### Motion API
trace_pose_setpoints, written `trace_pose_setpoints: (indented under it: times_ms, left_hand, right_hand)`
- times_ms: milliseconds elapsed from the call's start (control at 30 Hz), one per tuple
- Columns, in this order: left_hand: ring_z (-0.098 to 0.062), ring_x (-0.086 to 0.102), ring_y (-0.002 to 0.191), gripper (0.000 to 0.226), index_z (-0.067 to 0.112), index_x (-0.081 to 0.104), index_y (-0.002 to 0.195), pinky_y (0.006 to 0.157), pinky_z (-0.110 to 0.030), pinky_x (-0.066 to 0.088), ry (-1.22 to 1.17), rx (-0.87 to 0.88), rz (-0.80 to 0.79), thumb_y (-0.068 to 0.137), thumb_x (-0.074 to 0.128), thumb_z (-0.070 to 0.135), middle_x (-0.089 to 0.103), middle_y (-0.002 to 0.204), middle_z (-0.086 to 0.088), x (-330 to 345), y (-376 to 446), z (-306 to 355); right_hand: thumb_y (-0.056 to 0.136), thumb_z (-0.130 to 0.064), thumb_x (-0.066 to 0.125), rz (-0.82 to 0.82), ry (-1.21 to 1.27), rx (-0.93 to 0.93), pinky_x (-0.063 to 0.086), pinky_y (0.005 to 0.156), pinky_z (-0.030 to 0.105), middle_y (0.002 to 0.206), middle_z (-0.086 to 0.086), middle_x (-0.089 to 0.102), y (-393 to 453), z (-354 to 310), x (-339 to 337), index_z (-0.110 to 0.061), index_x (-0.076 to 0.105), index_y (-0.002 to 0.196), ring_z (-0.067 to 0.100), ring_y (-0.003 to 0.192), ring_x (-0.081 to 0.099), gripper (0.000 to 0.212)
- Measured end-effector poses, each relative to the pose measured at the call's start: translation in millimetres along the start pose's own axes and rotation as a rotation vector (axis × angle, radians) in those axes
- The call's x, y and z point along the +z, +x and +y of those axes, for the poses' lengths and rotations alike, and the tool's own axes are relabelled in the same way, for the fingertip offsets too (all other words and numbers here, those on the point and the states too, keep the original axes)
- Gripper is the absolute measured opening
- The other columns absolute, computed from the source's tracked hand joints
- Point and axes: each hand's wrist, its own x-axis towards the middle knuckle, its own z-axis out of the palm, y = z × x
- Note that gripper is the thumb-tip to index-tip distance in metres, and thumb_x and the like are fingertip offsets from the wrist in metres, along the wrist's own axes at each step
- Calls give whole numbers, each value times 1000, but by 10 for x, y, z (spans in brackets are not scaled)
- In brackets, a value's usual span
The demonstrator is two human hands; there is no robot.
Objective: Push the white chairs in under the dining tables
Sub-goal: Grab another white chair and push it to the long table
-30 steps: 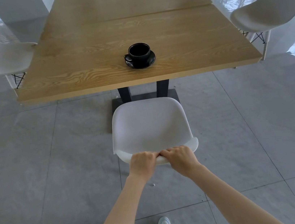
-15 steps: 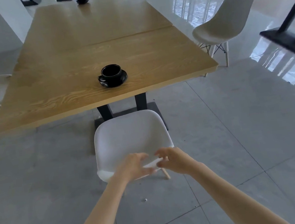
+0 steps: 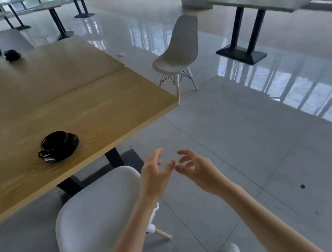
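A white chair stands at the near edge of the wooden dining table, its seat short of the tabletop. My left hand floats just right of the chair's back with fingers spread, touching nothing. My right hand is beside it, also open and empty. A second white chair stands on the table's right side, pulled out and facing the table edge. A third white chair shows at the table's far end.
A black cup on a saucer sits near the table's front edge, another black cup at the far end. A marble-topped table on a black base stands to the right; more tables lie behind. Shiny tiled floor surrounds everything.
Both hands let go of the near chair's back and lifted off to its right, fingers spreading. The view swung right and up, bringing the right-side chair into sight.
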Motion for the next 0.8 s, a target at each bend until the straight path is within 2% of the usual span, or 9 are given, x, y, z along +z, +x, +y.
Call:
trace_pose_setpoints:
  times_ms: [200,333,500,667,800]
  left_hand:
    - [-23,57,115,48,9,44,135,91,-24,39,19,60,-88,91,58,23,57,133,-11,733,888,515]
    - [-24,56,117,50,8,44,135,94,-26,41,-3,8,-100,90,60,23,56,134,-11,1281,1572,881]
    - [-23,55,118,51,11,44,134,94,-26,40,1,-21,-96,88,61,24,54,135,-11,1881,2499,1361]
    - [-27,47,128,60,11,37,139,106,-37,40,42,-49,-148,87,62,29,46,142,-13,2293,3360,1714]
    - [-27,46,129,64,14,33,142,109,-39,38,67,-54,-148,87,62,32,43,144,-12,2623,4173,1982]
  right_hand:
    - [89,-28,57,164,20,50,48,80,28,108,-2,57,630,549,-1045,-20,44,130,16,94,59,43]
    - [91,-26,56,135,-4,67,42,77,22,107,-2,56,1217,892,-1797,-18,42,132,14,93,57,44]
    - [91,-29,54,123,-47,63,43,77,24,108,-2,57,1994,1260,-2709,-18,40,133,14,91,59,45]
    - [91,-28,55,172,28,70,41,76,23,106,-2,57,2709,1524,-3412,-19,41,132,14,92,58,45]
    - [91,-27,55,174,60,56,41,76,24,106,-1,57,3312,1737,-3880,-18,40,133,14,93,58,45]
